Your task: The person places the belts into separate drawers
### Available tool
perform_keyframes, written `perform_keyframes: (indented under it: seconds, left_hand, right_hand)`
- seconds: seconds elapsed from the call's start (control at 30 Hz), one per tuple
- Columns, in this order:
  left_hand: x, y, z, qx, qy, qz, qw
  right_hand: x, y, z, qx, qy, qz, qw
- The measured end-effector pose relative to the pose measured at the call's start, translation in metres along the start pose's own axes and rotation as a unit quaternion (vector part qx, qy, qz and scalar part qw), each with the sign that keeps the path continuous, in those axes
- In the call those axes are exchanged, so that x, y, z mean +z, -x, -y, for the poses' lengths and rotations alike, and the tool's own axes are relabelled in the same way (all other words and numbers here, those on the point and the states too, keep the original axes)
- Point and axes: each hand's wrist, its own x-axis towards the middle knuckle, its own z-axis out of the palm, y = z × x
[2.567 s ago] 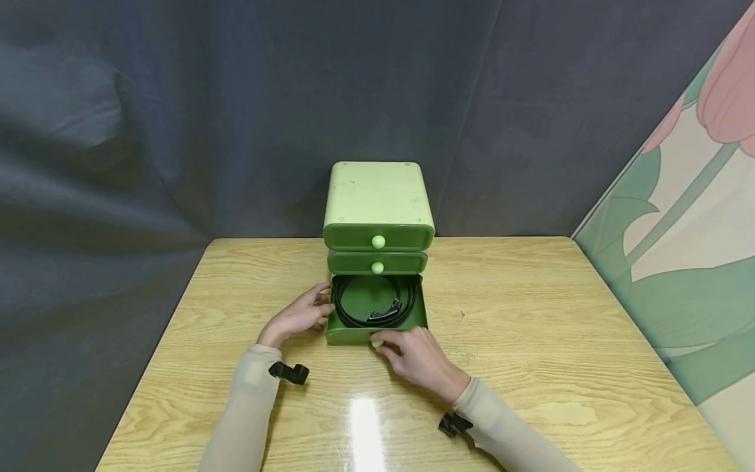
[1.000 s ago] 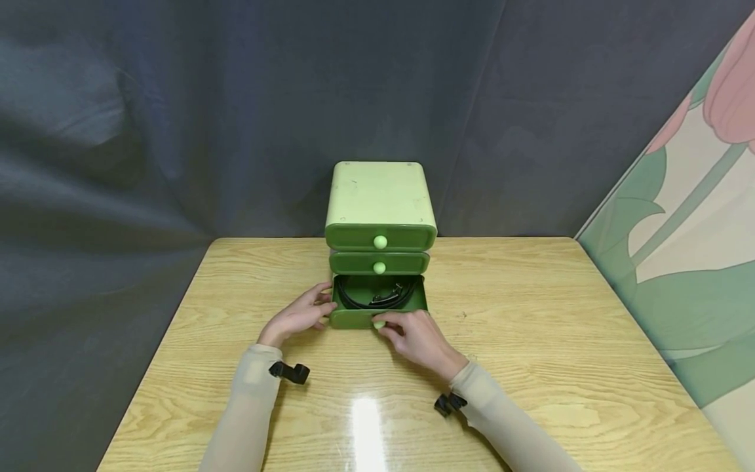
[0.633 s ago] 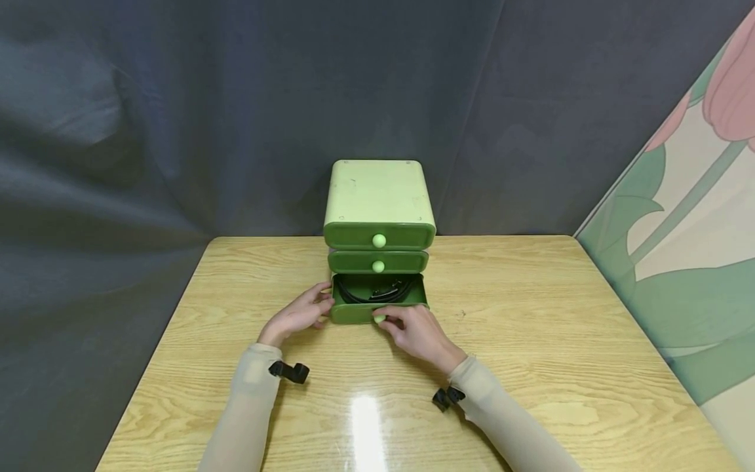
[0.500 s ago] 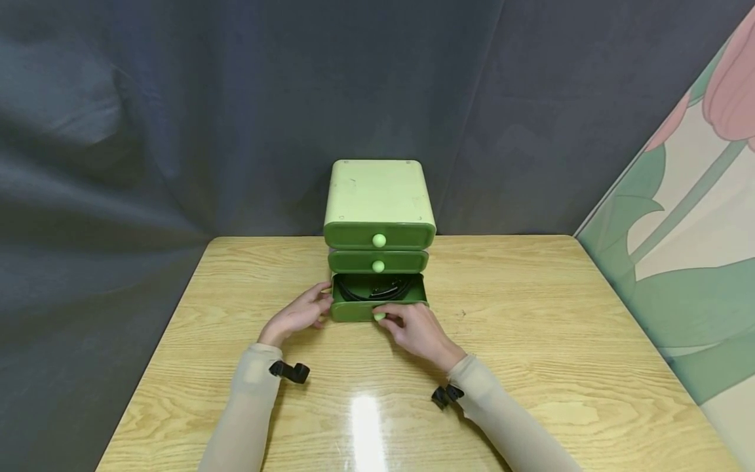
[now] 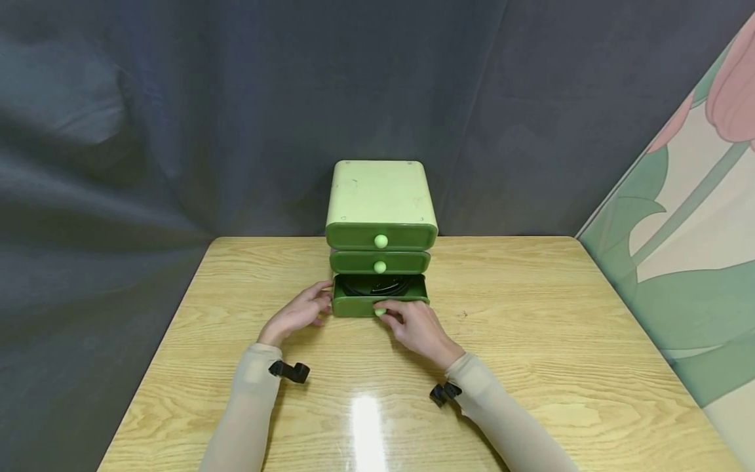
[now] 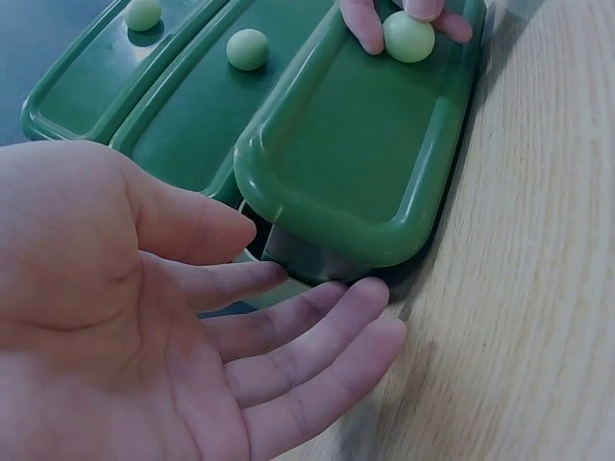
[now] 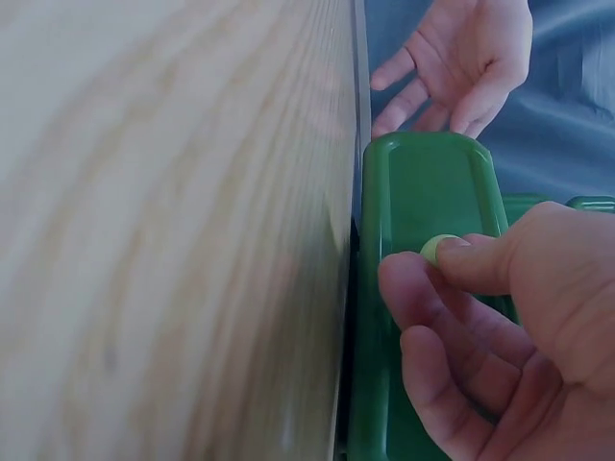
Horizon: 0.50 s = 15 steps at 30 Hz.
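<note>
A small green drawer cabinet [image 5: 380,191] with three drawers stands at the table's back. Its bottom drawer [image 5: 352,307] is pulled partly out, and a coiled black belt [image 5: 367,292] with a metal buckle lies inside, half hidden under the drawer above. My right hand [image 5: 420,329] pinches the bottom drawer's light green knob [image 7: 439,249] between thumb and index finger. Beside the drawer's left side is my left hand [image 5: 299,313], palm inward, fingers loosely extended [image 6: 317,355] by the cabinet's side; whether they touch it I cannot tell.
The cabinet stands on a wooden table [image 5: 531,328] in front of a dark grey curtain [image 5: 265,118]. A tulip-patterned panel [image 5: 696,249] borders the right side. Both upper drawers, the middle one [image 5: 354,262] and the top one [image 5: 354,236], are pushed in.
My right hand has pushed the bottom drawer inward by its knob, away from me, so less of the belt shows. The left hand has stayed nearly still beside the cabinet.
</note>
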Motion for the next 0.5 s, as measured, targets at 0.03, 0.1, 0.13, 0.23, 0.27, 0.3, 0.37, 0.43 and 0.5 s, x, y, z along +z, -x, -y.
perform_keyframes:
  seconds: [0.03,0.1,0.13,0.23,0.27,0.3,0.37,0.43,0.5]
  left_hand:
    - [-0.0001,0.0006,-0.0002,0.001,0.0,0.001,1.0]
    - [-0.0006,0.0018,-0.0007,0.004,-0.004,0.003,1.0]
    - [-0.0008,0.0022,-0.0011,0.005,-0.007,0.004,1.0]
    - [-0.0011,0.0016,-0.0022,0.002,-0.01,0.0,0.9999]
    - [-0.0013,0.0013,-0.0025,0.001,-0.011,-0.002,0.9999]
    - [-0.0015,0.001,-0.0029,-0.001,-0.009,-0.004,0.9999]
    - [-0.0015,0.0006,-0.0037,-0.005,-0.004,-0.006,1.0]
    - [-0.0019,0.001,-0.0043,-0.008,0.0,-0.005,1.0]
    - [-0.0019,0.0013,-0.0046,-0.009,0.002,-0.002,1.0]
  right_hand:
    - [0.0001,-0.0004,-0.0001,0.002,0.001,0.001,1.0]
    - [0.0003,-0.0013,-0.0003,0.005,0.002,0.003,1.0]
    - [0.0004,-0.0019,-0.0005,0.006,0.004,0.004,1.0]
    - [0.0007,-0.0038,-0.0011,0.009,0.006,0.005,0.9999]
    - [0.0007,-0.0045,-0.0012,0.01,0.007,0.005,0.9999]
    - [0.0009,-0.0052,-0.0015,0.012,0.008,0.006,0.9999]
    - [0.0009,-0.0065,-0.0017,0.015,0.004,0.005,0.9999]
    - [0.0008,-0.0079,-0.002,0.017,0.001,0.004,0.9999]
    - [0.0007,-0.0091,-0.0022,0.017,-0.001,0.002,0.9999]
